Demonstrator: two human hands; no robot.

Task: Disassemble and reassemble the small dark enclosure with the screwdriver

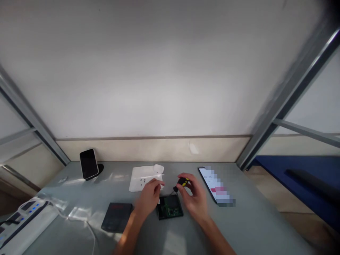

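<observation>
My right hand (195,196) grips a short black and yellow screwdriver (182,182) by its handle. Its thin shaft slants down to the left, above a dark open case with a green circuit board (170,208) that lies flat on the desk. At the left edge of that case, my left hand (150,196) has its fingers curled together; whatever they may hold is hidden. Several small dark screws (142,181) rest on white paper (136,174) behind the left hand. A flat black cover (117,216) lies left of my left forearm.
A phone with a lit screen (214,186) lies to the right. On the left stand a dark-screened device on a stand (89,164) and a white power strip (29,219) with a cable. A small white rounded object (158,169) sits on the paper. A wall closes the grey desk's back.
</observation>
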